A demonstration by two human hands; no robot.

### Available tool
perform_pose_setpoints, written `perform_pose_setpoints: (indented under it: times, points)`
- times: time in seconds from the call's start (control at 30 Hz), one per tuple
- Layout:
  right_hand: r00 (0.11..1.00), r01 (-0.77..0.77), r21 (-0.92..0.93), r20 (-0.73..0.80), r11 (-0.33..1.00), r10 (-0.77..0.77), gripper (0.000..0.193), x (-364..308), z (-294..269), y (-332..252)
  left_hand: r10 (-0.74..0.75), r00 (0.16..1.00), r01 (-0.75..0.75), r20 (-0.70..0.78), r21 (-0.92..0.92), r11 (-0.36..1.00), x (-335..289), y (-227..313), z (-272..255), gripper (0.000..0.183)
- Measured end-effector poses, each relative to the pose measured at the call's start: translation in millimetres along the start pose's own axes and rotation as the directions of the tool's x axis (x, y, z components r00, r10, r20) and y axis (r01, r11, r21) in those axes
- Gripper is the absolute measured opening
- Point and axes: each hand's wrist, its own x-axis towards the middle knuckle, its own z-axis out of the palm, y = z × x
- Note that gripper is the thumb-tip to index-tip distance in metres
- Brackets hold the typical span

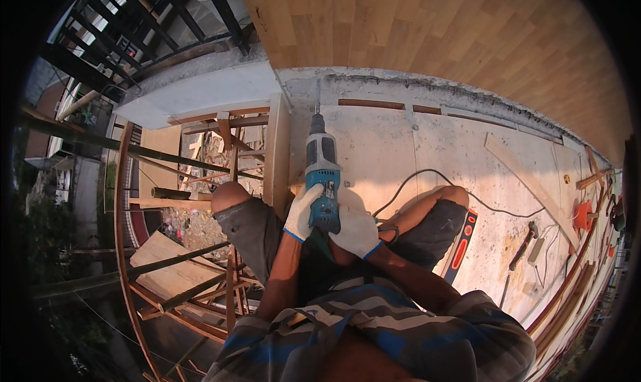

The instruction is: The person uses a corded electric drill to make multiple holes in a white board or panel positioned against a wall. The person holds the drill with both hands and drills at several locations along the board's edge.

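A teal and grey hammer drill (323, 182) points away from me, its long bit (318, 96) reaching the rough concrete edge (300, 85) below the tiled surface. Whether the tip has entered the concrete I cannot tell. My left hand (304, 212), in a white knit glove with a blue cuff, is closed around the left side of the drill body. At the rear end, my right hand (357, 230) in a matching glove is wrapped on the drill's grip, whose handle is mostly hidden. A black power cord (427, 172) loops away on the right.
A red and black spirit level (461, 245) lies beside my right knee on the plywood deck (374, 145). Farther right are a wooden plank (531, 185), a hammer (523, 246) and an orange container (583, 215). Left of me, timber framing (234, 148) borders an open drop; a black railing (150, 22) stands beyond.
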Motion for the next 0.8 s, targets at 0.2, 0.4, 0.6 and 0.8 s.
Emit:
perform_pose_setpoints:
  times: [0.2, 0.4, 0.6, 0.8]
  points:
    - [0.990, 0.096, 0.013, -0.103, 0.995, -0.094, 0.035, 5.2, 20.4, 13.4, -0.009, 0.993, 0.018, -0.119, 0.073, 0.997, 6.1, 6.0, 5.2, 0.042]
    - [0.954, -0.235, 0.096, 0.216, 0.967, 0.210, 0.046, 44.9, -2.4, 6.6, -0.113, 0.993, 0.110, -0.028, -0.073, 0.991, 68.4, 31.9, -1.7, 0.038]
    - [0.984, -0.067, 0.119, 0.173, 0.991, 0.046, 0.034, 38.0, -23.9, 26.6, -0.264, 0.964, 0.265, 0.035, -0.233, 0.936, 70.0, -1.1, 7.5, 0.040]
    - [0.982, 0.049, 0.072, 0.177, 0.996, -0.061, 0.037, 15.1, -65.8, 28.6, -0.057, 0.998, 0.058, 0.032, -0.052, 0.997, 34.8, -39.2, 29.2, 0.043]
